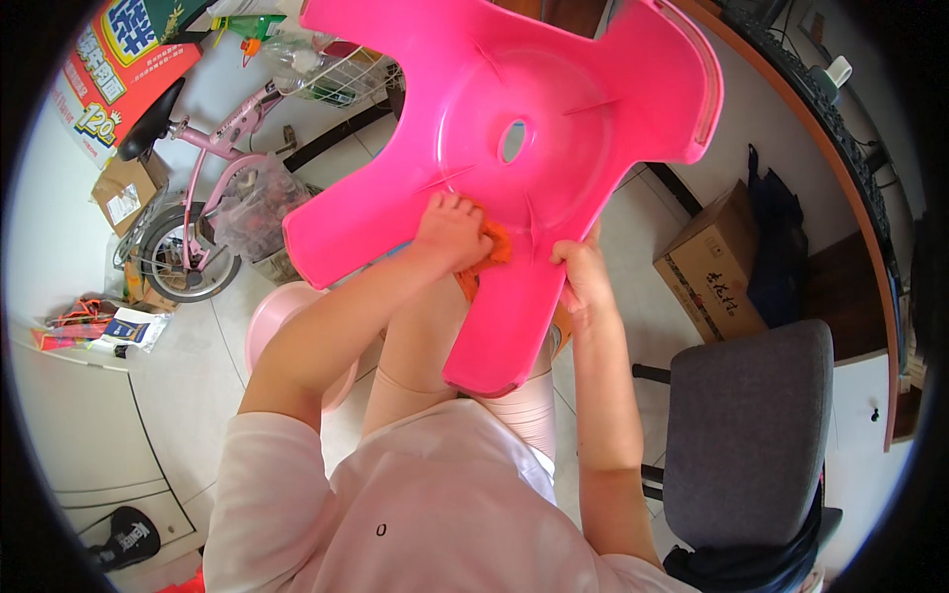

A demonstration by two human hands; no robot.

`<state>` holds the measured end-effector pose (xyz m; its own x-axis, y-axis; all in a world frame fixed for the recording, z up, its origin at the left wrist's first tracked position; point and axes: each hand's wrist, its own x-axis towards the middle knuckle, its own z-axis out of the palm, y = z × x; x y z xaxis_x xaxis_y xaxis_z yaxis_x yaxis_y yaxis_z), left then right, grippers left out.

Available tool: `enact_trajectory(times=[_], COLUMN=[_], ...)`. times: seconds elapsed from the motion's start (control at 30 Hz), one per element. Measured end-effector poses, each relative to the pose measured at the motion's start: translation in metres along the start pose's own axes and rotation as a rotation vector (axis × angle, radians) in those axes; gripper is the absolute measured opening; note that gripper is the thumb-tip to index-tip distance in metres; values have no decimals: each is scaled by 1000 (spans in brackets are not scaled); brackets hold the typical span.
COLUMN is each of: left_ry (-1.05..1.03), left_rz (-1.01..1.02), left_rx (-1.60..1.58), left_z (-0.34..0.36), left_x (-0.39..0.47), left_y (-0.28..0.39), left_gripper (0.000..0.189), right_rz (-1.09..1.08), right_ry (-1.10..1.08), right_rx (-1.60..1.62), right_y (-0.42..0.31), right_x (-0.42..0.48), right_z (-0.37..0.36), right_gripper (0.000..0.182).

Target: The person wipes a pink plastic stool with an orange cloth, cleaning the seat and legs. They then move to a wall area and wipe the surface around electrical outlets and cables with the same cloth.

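A bright pink plastic stool (474, 96) is turned so that its hollow underside, legs and the oval hole in its seat face me. My left hand (454, 231) presses an orange cloth (498, 244) against the inner side, close to where two legs meet the seat. Part of the cloth hangs down between those legs. With my right hand (584, 270) I grip the edge of the leg nearest my body, thumb on the inner face; the other fingers are mostly hidden behind it. One leg reaches down over my lap.
A pink basin (278, 319) stands on the floor at left, partly behind my arm. Beyond it are a pink bicycle (215, 141), a plastic bag (259, 200) and a wire basket of bottles (348, 74). At right are a cardboard box (708, 267), a grey chair (749, 437) and a desk edge (852, 185).
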<state>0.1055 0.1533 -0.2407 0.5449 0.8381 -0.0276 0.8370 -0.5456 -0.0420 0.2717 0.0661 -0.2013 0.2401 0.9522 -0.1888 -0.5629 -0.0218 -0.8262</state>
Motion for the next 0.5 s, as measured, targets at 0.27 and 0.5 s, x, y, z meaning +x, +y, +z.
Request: enact_trajectory(times=[0.27,0.5], left_ry=[182,156], left_rz=[-101,13], left_rx=[-64,-393], left_z=[8,33], left_x=[10,21], left_y=[-8,4], left_gripper=[46,39], right_rz=[-20,-37], right_ry=[-28,-10], right_rx=[-108,-104], right_y=[-1,-3], right_x=[-4,-2], right_z=[-6,1], right_gripper=[88,91])
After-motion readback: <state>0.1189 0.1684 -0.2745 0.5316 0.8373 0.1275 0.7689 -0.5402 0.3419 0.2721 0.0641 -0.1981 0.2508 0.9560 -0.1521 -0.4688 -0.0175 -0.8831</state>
